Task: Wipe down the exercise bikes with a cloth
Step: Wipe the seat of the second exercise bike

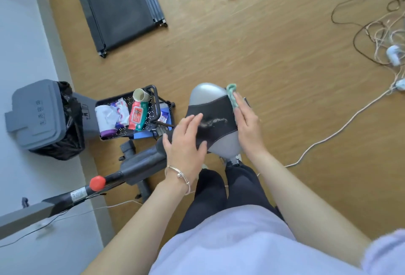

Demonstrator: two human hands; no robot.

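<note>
Now, crumpled green cloth (231, 94) under right hand (247, 125) against rounded saddle (210, 108).

The left hand (186, 143) rests flat on the bike saddle (213, 108); the right hand (247, 125) presses a green cloth (231, 92) against its right edge. A grey bin (37, 112) and a basket (153, 110) of wipes stand left.

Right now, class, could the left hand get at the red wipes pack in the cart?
Probably yes: the left hand rests open on the saddle, holding nothing, and the pack lies uncovered atop the cart beside it.
</note>
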